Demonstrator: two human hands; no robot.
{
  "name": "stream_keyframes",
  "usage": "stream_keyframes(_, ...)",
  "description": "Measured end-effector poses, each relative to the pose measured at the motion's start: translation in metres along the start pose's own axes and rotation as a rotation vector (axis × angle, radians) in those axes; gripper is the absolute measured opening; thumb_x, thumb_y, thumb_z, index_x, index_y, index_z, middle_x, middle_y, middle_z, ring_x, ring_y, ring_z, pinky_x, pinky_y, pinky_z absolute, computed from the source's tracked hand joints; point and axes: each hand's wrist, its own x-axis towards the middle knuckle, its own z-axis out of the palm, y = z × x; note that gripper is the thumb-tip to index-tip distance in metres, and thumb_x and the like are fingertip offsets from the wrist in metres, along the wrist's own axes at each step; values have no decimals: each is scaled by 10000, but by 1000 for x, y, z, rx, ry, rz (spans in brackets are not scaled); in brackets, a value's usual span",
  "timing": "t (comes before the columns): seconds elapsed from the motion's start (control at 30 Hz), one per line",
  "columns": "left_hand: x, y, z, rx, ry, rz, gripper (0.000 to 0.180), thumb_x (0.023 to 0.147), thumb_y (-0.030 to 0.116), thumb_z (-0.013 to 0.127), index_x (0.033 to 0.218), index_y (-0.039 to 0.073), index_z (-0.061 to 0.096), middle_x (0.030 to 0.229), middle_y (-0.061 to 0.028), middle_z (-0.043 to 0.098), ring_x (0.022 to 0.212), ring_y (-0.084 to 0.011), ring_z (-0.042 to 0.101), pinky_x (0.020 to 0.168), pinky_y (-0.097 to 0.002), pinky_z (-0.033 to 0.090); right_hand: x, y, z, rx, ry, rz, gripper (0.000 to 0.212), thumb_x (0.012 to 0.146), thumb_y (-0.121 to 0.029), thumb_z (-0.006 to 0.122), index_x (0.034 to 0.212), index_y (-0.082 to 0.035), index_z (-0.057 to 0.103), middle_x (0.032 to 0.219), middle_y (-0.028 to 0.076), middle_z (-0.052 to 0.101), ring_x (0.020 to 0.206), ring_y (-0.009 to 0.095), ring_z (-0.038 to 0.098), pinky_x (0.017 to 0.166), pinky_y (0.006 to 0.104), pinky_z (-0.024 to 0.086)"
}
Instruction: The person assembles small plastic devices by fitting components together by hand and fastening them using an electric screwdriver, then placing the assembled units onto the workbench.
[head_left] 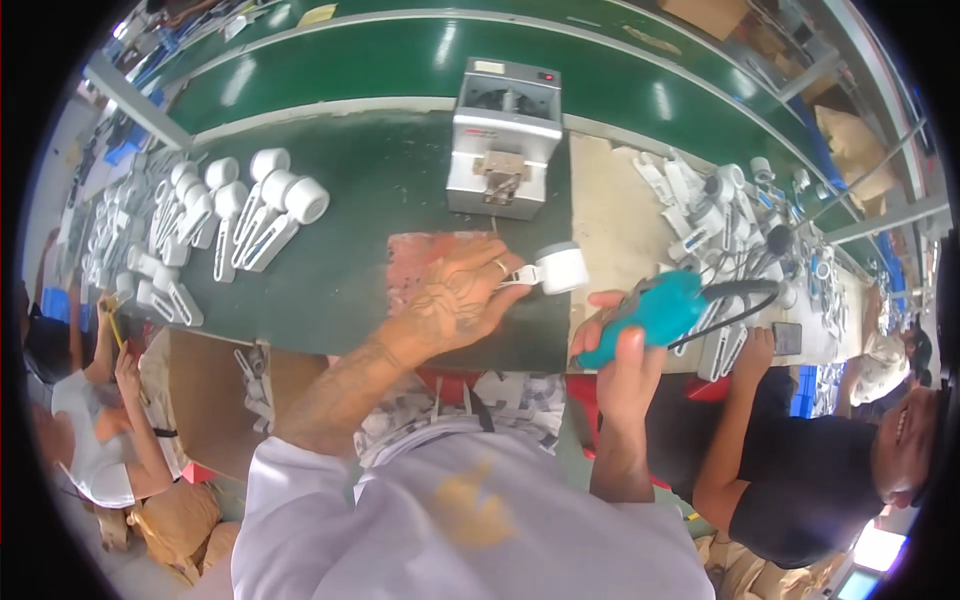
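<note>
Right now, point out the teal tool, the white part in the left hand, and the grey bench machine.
Teal tool [664,310]: head view, on its teal casing.
White part [563,268]: head view, on its round head.
Grey bench machine [508,138]: head view, on its front face.

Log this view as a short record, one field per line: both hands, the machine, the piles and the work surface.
Left hand: holding a round-headed white part, head toward the right
Right hand: gripping a teal tool with a black cord
Machine: grey, boxy, beyond the left hand
Piles: white pieces in a left pile and a right pile
Work surface: green, tan covering at right
</note>
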Motion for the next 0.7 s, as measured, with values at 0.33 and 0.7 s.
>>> stream_keyframes(0.33, -20, -44, -25, 85, 3, 103, 351, 884, 305, 734, 1176, 117, 688, 1160, -71, 655, 1019, -298, 609, 934, -422, 486, 135, 39, 102, -17, -26, -313, 538, 990, -504, 616, 1052, 31, 610, 697, 40, 545, 607, 161, 555, 581, 286, 446)
stream_keyframes(0.7, -24, -48, -23, 101, 51, 53, 435, 855, 341, 755, 1224, 125, 678, 1123, -63, 657, 1014, -286, 607, 924, -416, 478, 157, 73, 122, -44, -141, -304, 280, 1018, -266, 632, 974, 6, 589, 707, 39, 601, 602, 123, 572, 564, 275, 453)
